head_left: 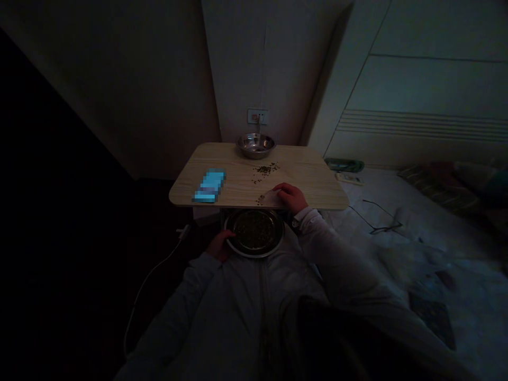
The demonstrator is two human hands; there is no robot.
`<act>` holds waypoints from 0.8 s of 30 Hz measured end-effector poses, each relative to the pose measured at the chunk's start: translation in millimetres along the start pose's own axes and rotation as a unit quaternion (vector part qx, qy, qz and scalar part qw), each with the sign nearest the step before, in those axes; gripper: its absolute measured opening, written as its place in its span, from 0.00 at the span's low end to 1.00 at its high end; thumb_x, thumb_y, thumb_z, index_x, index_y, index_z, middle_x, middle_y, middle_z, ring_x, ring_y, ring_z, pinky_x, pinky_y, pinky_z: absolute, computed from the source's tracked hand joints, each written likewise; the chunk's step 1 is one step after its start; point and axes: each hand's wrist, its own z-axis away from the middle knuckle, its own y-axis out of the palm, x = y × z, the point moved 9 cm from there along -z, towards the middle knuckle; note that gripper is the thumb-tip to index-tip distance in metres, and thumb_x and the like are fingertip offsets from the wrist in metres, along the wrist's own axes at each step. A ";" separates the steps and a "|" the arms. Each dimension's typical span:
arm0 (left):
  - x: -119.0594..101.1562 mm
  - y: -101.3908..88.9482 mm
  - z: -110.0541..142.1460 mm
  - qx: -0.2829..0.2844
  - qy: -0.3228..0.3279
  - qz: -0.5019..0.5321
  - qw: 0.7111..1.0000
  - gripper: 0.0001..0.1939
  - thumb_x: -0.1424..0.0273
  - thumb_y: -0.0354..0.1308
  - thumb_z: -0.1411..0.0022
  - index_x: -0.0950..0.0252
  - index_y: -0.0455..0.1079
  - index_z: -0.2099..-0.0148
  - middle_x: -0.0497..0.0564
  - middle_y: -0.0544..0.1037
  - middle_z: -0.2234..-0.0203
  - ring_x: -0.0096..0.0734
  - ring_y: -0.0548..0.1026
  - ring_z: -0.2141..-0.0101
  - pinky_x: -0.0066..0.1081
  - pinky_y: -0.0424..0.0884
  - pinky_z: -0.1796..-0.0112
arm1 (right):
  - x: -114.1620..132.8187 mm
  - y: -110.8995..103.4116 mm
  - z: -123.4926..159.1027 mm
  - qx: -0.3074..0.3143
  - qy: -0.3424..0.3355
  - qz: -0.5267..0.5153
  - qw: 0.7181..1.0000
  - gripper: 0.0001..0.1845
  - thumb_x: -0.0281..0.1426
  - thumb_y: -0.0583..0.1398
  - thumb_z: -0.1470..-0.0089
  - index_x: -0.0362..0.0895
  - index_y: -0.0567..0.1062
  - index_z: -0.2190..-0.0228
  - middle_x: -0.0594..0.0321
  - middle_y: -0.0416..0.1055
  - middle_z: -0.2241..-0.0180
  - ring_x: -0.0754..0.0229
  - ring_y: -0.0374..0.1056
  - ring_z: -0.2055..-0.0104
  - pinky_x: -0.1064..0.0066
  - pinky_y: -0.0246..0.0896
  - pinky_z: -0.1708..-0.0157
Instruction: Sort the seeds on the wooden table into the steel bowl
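Note:
The room is dim. My left hand (219, 246) grips the left rim of a round metal plate (274, 242) full of small dark green grains, held just below the front edge of a small wooden table (309, 169). My right hand (291, 196) lies on the table near its front edge, fingers curled on a small pale object I cannot make out, next to a few grains. A loose pile of dark grains (266, 169) lies at the table's middle. A steel bowl (255, 144) stands at the back edge.
A blurred blue rectangle (209, 186) lies on the table's left part. A wall socket (257, 116) sits behind the bowl. A white cable (151, 275) runs down on the left. A bed with a dark cord (377, 222) and pillows extends to the right.

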 end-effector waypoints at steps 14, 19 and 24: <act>0.8 0.7 -1.7 0.008 -0.001 -0.002 1.000 0.13 0.83 0.51 0.56 0.67 0.74 0.69 0.52 0.81 0.78 0.42 0.80 0.62 0.36 0.76 0.62 | -0.5 3.2 0.4 0.010 0.002 -0.011 1.000 0.11 0.33 0.54 0.63 0.44 0.75 0.76 0.68 0.66 0.80 0.62 0.59 0.74 0.69 0.55 0.69; -0.3 -0.8 -1.5 0.001 0.006 0.001 1.000 0.13 0.83 0.52 0.57 0.67 0.74 0.70 0.52 0.81 0.76 0.42 0.80 0.63 0.36 0.77 0.62 | -1.5 2.6 -0.7 0.004 -0.006 -0.009 1.000 0.11 0.32 0.54 0.63 0.44 0.75 0.75 0.67 0.69 0.78 0.61 0.62 0.71 0.69 0.57 0.66; 0.9 -0.2 -1.0 0.001 -0.001 -0.002 1.000 0.14 0.83 0.53 0.57 0.68 0.74 0.68 0.52 0.81 0.77 0.43 0.80 0.63 0.36 0.77 0.63 | -5.0 1.8 -1.8 0.002 0.001 -0.027 1.000 0.12 0.34 0.54 0.63 0.45 0.74 0.74 0.68 0.66 0.79 0.61 0.59 0.73 0.69 0.54 0.69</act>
